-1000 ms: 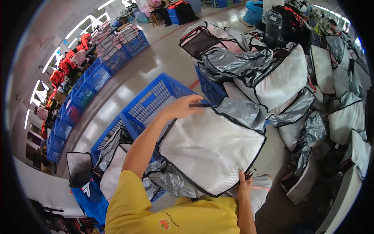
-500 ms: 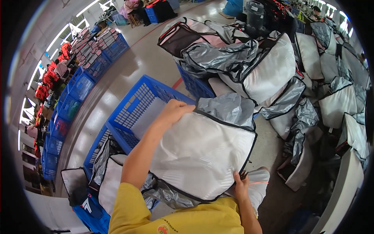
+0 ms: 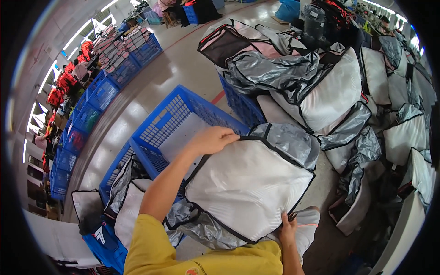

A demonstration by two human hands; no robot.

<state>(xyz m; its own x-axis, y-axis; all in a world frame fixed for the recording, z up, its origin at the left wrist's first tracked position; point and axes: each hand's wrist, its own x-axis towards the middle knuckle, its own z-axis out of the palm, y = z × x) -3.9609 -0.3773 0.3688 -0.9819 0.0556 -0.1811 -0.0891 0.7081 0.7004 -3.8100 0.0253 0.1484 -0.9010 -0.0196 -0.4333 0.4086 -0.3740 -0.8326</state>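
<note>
A white padded panel (image 3: 250, 183) with black bound edges lies across my lap, with silver foil-like flaps (image 3: 293, 142) at its far and near ends. It looks like part of an unfinished insulated bag. My left hand (image 3: 213, 140) pinches its far left edge, fingers bent over the black binding. My right hand (image 3: 288, 227) grips the near right edge, thumb on top. A small dark pointed thing (image 3: 292, 216) shows by the right fingers; its kind cannot be made out.
Ahead stands a blue plastic crate (image 3: 183, 110) with a pale sheet inside. A large heap of similar white and silver pieces (image 3: 330, 101) fills the right side. More pieces and a blue bag (image 3: 106, 243) lie at my left. Stacked blue crates (image 3: 103, 94) line the far left.
The view has shifted slightly, so the surroundings sit farther right. The far foil flap appears lower and farther right, and the panel's near end more raised. Both hands keep their hold.
</note>
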